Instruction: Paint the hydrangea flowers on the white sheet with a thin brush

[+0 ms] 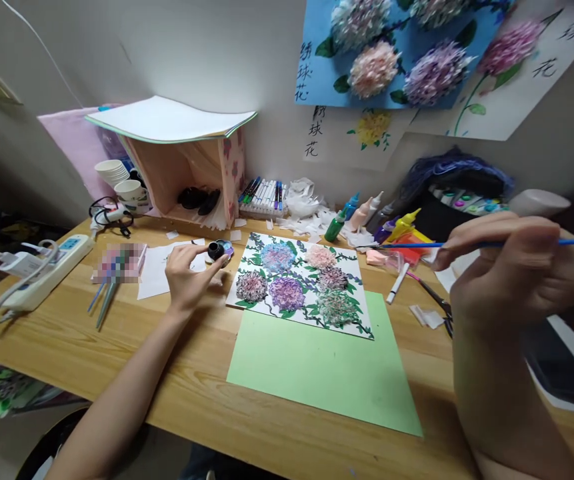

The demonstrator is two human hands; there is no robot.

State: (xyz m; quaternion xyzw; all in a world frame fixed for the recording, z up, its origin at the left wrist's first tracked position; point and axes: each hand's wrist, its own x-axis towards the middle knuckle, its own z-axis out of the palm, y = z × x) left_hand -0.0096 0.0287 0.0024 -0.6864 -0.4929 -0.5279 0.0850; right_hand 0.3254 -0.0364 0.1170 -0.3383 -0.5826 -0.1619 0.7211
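My right hand [511, 273] is raised on the right, its fingers closed round a thin blue paintbrush [431, 245]. The brush's dark tip points left, above the right part of a picture. That picture [299, 287] bears several puffy flowers in blue, pink, purple and green, with painted leaves and dark vines. Part of it overlaps a light green sheet [327, 373]. My left hand [187, 273] is beside a small open black bottle [215, 251], thumb and forefinger spread apart. Whether they touch the bottle cannot be made out. A small round lid-like dish [227, 248] with bluish paint adjoins it.
Paint bottles [335, 227], a marker box [264, 197] and torn white tissue [307, 200] line the back. A pink open box [181, 173] stands left of them. A power strip [49, 273] lies far left, scissors [437, 300] at right. Flower pictures [397, 60] hang on the wall.
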